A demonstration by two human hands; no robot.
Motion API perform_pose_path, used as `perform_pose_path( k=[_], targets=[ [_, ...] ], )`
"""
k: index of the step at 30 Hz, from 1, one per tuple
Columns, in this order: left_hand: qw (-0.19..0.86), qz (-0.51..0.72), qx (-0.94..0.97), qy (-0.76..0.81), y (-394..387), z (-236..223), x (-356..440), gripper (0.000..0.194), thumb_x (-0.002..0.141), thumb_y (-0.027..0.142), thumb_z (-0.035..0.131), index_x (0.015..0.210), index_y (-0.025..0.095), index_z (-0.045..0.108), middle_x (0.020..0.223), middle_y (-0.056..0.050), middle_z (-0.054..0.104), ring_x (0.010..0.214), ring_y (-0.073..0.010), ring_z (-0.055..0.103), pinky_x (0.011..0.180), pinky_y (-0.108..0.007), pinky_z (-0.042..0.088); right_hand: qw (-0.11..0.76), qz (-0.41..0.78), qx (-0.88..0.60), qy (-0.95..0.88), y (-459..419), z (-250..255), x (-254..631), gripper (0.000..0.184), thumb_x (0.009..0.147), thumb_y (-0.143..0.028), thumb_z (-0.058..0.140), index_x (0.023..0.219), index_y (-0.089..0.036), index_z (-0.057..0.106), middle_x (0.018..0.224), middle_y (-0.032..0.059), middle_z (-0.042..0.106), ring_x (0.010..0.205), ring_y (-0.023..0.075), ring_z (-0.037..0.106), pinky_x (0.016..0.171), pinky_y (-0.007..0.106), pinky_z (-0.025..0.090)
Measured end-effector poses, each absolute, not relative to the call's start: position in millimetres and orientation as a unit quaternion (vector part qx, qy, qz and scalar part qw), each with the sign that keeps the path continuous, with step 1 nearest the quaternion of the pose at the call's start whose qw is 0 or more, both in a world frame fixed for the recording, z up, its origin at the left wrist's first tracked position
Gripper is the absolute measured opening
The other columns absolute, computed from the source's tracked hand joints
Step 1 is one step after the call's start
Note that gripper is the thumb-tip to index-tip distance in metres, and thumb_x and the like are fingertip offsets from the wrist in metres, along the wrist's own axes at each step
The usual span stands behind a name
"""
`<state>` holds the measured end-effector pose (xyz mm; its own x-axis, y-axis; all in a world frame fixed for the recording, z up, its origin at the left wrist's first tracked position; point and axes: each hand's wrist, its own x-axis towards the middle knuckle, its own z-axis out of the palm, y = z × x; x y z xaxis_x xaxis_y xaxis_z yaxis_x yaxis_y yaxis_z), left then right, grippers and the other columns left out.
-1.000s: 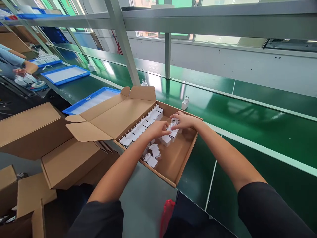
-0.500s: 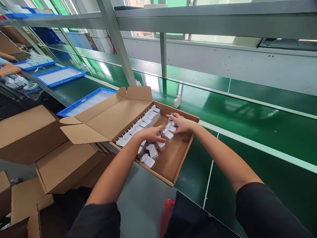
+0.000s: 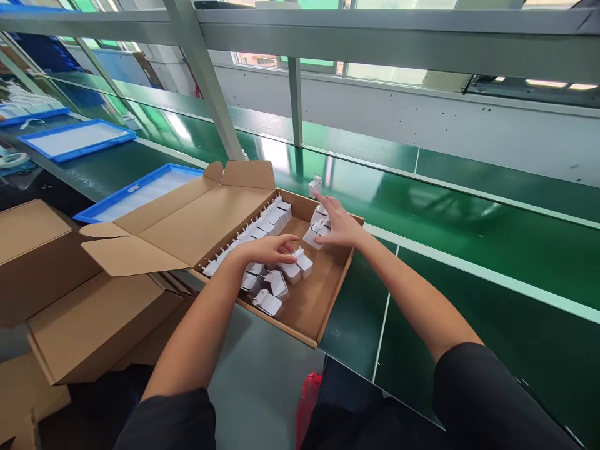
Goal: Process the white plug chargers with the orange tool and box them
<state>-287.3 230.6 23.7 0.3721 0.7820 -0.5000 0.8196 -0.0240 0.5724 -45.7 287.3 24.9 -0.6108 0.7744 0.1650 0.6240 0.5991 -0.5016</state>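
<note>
White plug chargers with prongs stand in an open shallow cardboard box (image 3: 323,294). A tight row of chargers (image 3: 267,225) fills its left side, with several looser ones, such as a tilted charger (image 3: 276,284), near the front. My left hand (image 3: 272,249) hovers over the middle, fingers loosely bent and apart, thumb next to a pair of chargers (image 3: 302,262). My right hand (image 3: 341,226) is spread beside two chargers (image 3: 314,234) toward the back right, thumb and fingers apart around them; its palm side is hidden. Another charger (image 3: 315,184) stands outside, just behind the box.
The box rests on a green work surface (image 3: 422,300) at its front edge. Blue-rimmed trays (image 3: 135,194) lie to the left. More cardboard boxes (image 3: 103,312) are stacked at lower left. A grey metal post (image 3: 206,81) and shelf beam (image 3: 375,37) stand behind.
My hands have moved apart. One charger now sits nearer my left hand, beside another, while two remain by my right hand. The view has shifted slightly right.
</note>
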Motion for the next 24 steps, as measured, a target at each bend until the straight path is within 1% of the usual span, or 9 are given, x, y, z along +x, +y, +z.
perform_pose_path(
  k=[3,6,10,14,17,20,22,23,24],
  targets=[
    [0.388,-0.044,0.725,0.568,231,26,-286,0.093,0.075,0.068,0.059,0.152,0.019,0.037,0.135,-0.012,0.064,0.122,-0.0277,0.06,0.101,-0.032,0.047,0.263,0.145,-0.44,-0.846,264,60,11,0.11,0.075,-0.039,0.069,0.161,-0.024,0.002,0.157,0.0156,0.029,0.142,0.0343,0.036,0.111,0.047,0.042],
    [0.362,-0.053,0.732,0.574,232,28,-284,0.094,0.074,0.07,0.057,0.151,0.02,0.039,0.134,-0.012,0.064,0.122,-0.0289,0.06,0.101,-0.033,0.047,0.245,0.115,-0.563,-0.781,243,75,65,0.11,0.075,-0.043,0.069,0.161,-0.028,0.002,0.156,0.0152,0.029,0.133,0.0358,0.046,0.099,0.046,0.051],
    [0.351,-0.059,0.741,0.569,233,27,-283,0.094,0.074,0.072,0.054,0.151,0.021,0.04,0.135,-0.012,0.064,0.122,-0.03,0.06,0.101,-0.034,0.047,0.156,0.128,-0.716,-0.669,238,40,97,0.116,0.067,-0.042,0.074,0.161,-0.028,0.007,0.156,0.0176,0.029,0.123,0.0381,0.057,0.093,0.048,0.055],
    [0.338,-0.045,0.742,0.577,234,26,-285,0.092,0.077,0.077,0.049,0.15,0.02,0.042,0.136,-0.013,0.064,0.123,-0.0301,0.06,0.1,-0.033,0.048,0.091,0.149,-0.764,-0.621,251,-12,89,0.115,0.067,-0.047,0.074,0.16,-0.026,0.011,0.159,0.0236,0.022,0.126,0.0438,0.056,0.096,0.055,0.052],
    [0.333,-0.032,0.738,0.586,232,27,-285,0.093,0.078,0.079,0.046,0.15,0.019,0.042,0.137,-0.012,0.063,0.122,-0.029,0.06,0.097,-0.03,0.049,0.075,0.141,-0.775,-0.612,257,-26,82,0.118,0.068,-0.059,0.075,0.16,-0.025,0.008,0.162,0.0281,0.012,0.132,0.0493,0.049,0.098,0.063,0.048],
    [0.328,-0.033,0.735,0.592,228,31,-283,0.093,0.079,0.08,0.044,0.15,0.02,0.043,0.137,-0.011,0.063,0.121,-0.0284,0.061,0.095,-0.029,0.048,0.082,0.116,-0.775,-0.615,250,-11,77,0.123,0.067,-0.077,0.069,0.159,-0.023,0.009,0.165,0.0294,0.0,0.143,0.0569,0.03,0.099,0.073,0.041],
    [0.325,-0.028,0.732,0.598,226,34,-281,0.093,0.079,0.082,0.045,0.149,0.02,0.044,0.135,-0.011,0.064,0.119,-0.0284,0.062,0.094,-0.029,0.047,0.118,0.066,-0.744,-0.654,239,7,63,0.112,0.074,-0.08,0.06,0.158,-0.02,0.015,0.165,0.0282,0.001,0.149,0.0566,0.014,0.103,0.079,0.032],
    [0.323,-0.025,0.73,0.602,226,35,-281,0.093,0.078,0.082,0.045,0.148,0.021,0.045,0.134,-0.011,0.065,0.118,-0.0285,0.062,0.094,-0.029,0.047,0.14,0.043,-0.709,-0.69,232,16,51,0.102,0.08,-0.076,0.056,0.157,-0.02,0.019,0.166,0.0268,0.005,0.151,0.0536,0.01,0.106,0.079,0.028],
    [0.321,-0.022,0.728,0.606,225,37,-280,0.093,0.078,0.083,0.045,0.147,0.021,0.046,0.132,-0.01,0.066,0.117,-0.0286,0.062,0.093,-0.03,0.047,0.159,0.035,-0.661,-0.733,225,24,35,0.092,0.085,-0.07,0.055,0.156,-0.02,0.024,0.165,0.0248,0.011,0.152,0.0492,0.011,0.111,0.075,0.025]
  ],
)
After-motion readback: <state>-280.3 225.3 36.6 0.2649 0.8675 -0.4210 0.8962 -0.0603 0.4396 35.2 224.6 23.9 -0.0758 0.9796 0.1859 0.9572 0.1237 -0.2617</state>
